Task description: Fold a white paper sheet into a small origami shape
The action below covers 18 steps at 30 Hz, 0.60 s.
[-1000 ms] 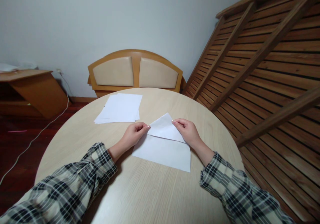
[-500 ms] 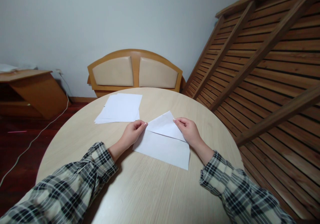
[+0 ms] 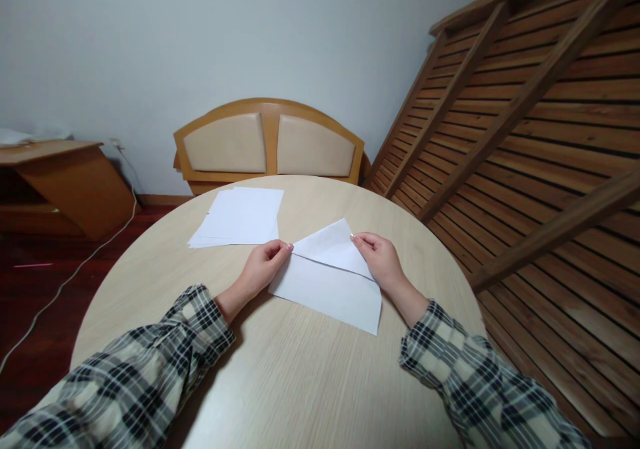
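A folded sheet of white paper [image 3: 327, 293] is held between my two hands over the round table, its upper part folded to a slanted point at the far side. My left hand [image 3: 260, 269] pinches the paper's left corner between thumb and fingers. On the other side, my right hand [image 3: 383, 262] grips the sloping right edge, thumb on top. The near part of the sheet spreads flat towards me. Beyond my left hand lies a loose stack of white paper sheets [image 3: 240, 215], slightly fanned.
The round pale wood table [image 3: 300, 389] carries the papers. Behind it stands a headboard [image 3: 270, 142] with two cream pads. A slatted wooden frame [image 3: 525, 135] leans at the right. A brown desk [image 3: 70, 182] and a white cable [image 3: 75, 275] are on the left.
The folded paper has turned slightly, and its far point has shifted a little away and to the right. My right hand has moved slightly right, my left slightly left. Both keep their hold.
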Motion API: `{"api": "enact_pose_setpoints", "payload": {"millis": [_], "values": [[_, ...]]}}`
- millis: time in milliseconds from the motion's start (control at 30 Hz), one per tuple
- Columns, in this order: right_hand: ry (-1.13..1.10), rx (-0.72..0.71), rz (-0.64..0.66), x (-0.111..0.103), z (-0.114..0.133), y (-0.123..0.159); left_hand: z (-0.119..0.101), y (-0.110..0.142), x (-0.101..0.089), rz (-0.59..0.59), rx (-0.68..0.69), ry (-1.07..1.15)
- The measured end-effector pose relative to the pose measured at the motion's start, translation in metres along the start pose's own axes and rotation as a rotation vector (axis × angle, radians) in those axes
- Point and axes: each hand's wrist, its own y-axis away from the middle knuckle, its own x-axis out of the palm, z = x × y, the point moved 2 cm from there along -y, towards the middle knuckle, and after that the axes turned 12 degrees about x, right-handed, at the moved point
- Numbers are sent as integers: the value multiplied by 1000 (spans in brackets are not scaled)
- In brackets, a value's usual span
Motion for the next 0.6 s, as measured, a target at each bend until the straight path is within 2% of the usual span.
{"api": "enact_pose_setpoints", "payload": {"millis": [300, 600], "values": [[-27, 2, -2, 0, -1, -1, -1, -1, 0, -21, 29, -7], [-59, 32, 1, -1, -1, -1, 0, 1, -1, -50, -72, 112]]}}
